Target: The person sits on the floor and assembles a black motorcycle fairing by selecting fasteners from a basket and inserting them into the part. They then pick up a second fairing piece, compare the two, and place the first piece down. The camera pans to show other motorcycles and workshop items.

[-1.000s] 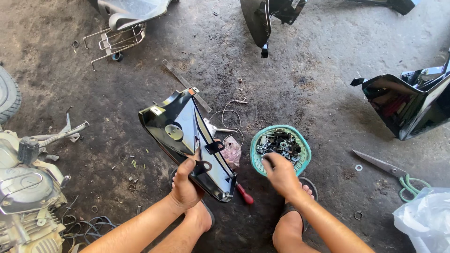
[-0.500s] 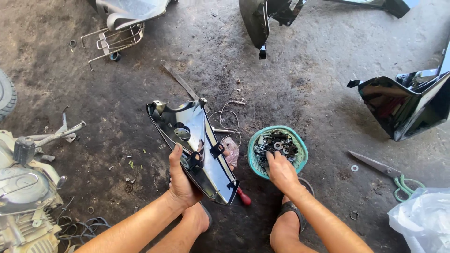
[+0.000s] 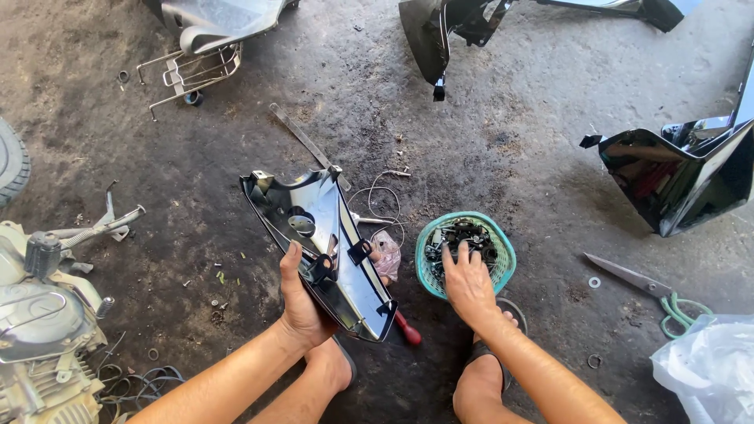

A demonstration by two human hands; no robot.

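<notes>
At the far left an engine block (image 3: 43, 330) of dull cast metal sits on the stained concrete floor (image 3: 510, 133), with loose wires beside it and a thin wire rack (image 3: 192, 71) further up.

The left hand (image 3: 302, 302) is clamped on the lower edge of a glossy black fairing panel (image 3: 318, 251), thumb on the upper face and fingers wrapped under it, holding it tilted just off the floor. The panel is a long moulded plastic wedge, shiny enough to mirror the light, with a round hole and small black clips on its inner side. A red-handled screwdriver (image 3: 407, 330) pokes out from under its lower tip, and a crumpled rag (image 3: 386, 255) lies just beside its right edge.

The right hand (image 3: 469, 283) lies palm down with fingers spread, their tips dipping into a small teal plastic basket (image 3: 503, 255) of woven lattice, full of dark bolts and nuts. It is not closed on anything that shows.

By my reading the step in hand is picking out a fastener for the panel; the next move calls for a fine pinch among many small, oily, similar pieces while the left hand keeps the panel steady.

Further right, scissors (image 3: 628, 276) with green loops lie flat, another glossy black body panel (image 3: 675, 177) stands tilted, and a clear plastic bag (image 3: 707, 369) is crumpled at the edge.
</notes>
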